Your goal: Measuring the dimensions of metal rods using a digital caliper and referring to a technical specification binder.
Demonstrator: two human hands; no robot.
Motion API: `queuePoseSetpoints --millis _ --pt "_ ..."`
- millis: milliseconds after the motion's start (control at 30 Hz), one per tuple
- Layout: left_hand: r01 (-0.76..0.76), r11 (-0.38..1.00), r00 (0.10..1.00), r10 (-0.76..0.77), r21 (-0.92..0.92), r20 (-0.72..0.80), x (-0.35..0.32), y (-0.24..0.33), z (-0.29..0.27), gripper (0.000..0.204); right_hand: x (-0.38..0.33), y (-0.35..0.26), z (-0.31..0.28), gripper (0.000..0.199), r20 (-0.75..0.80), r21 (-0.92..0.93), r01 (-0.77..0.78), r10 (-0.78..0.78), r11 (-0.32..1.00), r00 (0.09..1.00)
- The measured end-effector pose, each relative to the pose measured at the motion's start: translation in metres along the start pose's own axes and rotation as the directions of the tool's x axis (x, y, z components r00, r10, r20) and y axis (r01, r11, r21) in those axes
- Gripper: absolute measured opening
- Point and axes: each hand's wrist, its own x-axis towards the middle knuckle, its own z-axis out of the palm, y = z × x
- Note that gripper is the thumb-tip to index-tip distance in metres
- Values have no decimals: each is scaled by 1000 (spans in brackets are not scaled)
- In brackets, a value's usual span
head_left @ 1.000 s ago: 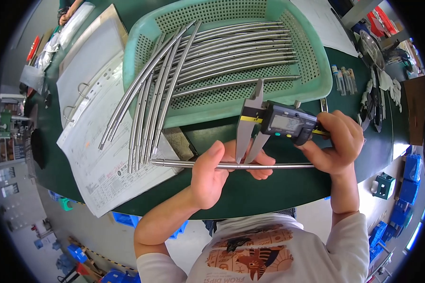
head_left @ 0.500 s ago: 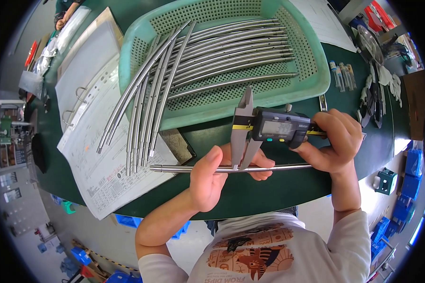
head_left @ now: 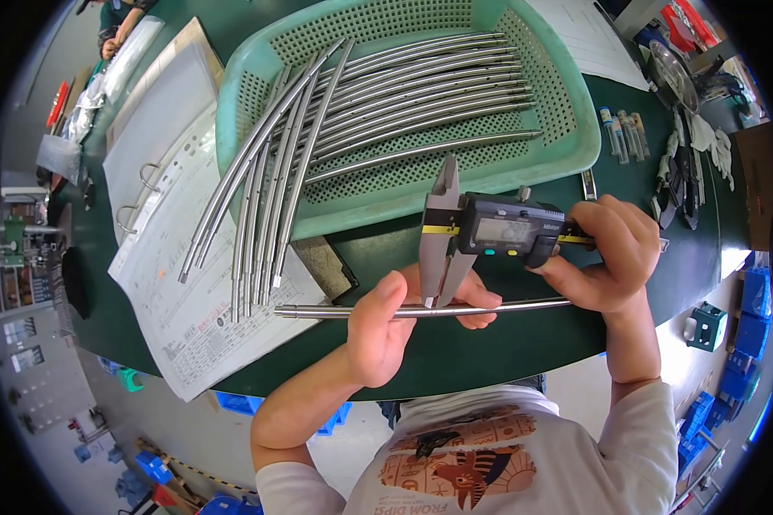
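My left hand [head_left: 380, 330] pinches a thin steel tube [head_left: 318, 312] between thumb and fingers. The tube lies nearly level across my front, its grooved end sticking out to the left. In my right hand [head_left: 614, 253] is a digital caliper [head_left: 511, 230] with a dark body and small display. Its long jaws [head_left: 438, 273] point down, their tips at the tube just right of my left thumb; whether both tips touch it I cannot tell. The tube's other end runs under my right hand, where my fingers hide it.
Beyond my hands stands a green perforated basket [head_left: 580, 163] with several curved steel tubes [head_left: 421, 94], some jutting over its near-left rim. A ring binder with printed drawings [head_left: 189, 318] lies left. Small capped vials [head_left: 624, 136] and gloves [head_left: 713, 146] sit right. A person's hand [head_left: 112, 45] shows far left.
Both hands keep their grips on the tube and caliper. The caliper jaws look slightly closer together at the tube. The whole view has shifted a little.
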Motion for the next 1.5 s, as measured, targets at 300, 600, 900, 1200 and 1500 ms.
queuePoseSetpoints --millis 300,600,900,1200,1500 --pt "10 1000 997 -9 -12 83 -1 0 -8 76 0 0 0 40 22 -31 -7 8 999 1000" --pt "21 999 988 -15 -37 155 -2 -2 -10 72 -2 3 0 36 19 -16 -42 42 999 999" --pt "-11 1000 999 11 1 49 -1 2 -4 66 -3 4 -3 33 42 -7 -23 24 1000 999" --pt "-13 1000 1000 14 -24 23 3 3 -11 35 -12 21 -24 30 21 -67 -19 21 998 1000" --pt "55 998 998 -57 -30 -41 1 3 -11 33 -11 18 -16 34 -9 -71 70 -71 995 997"
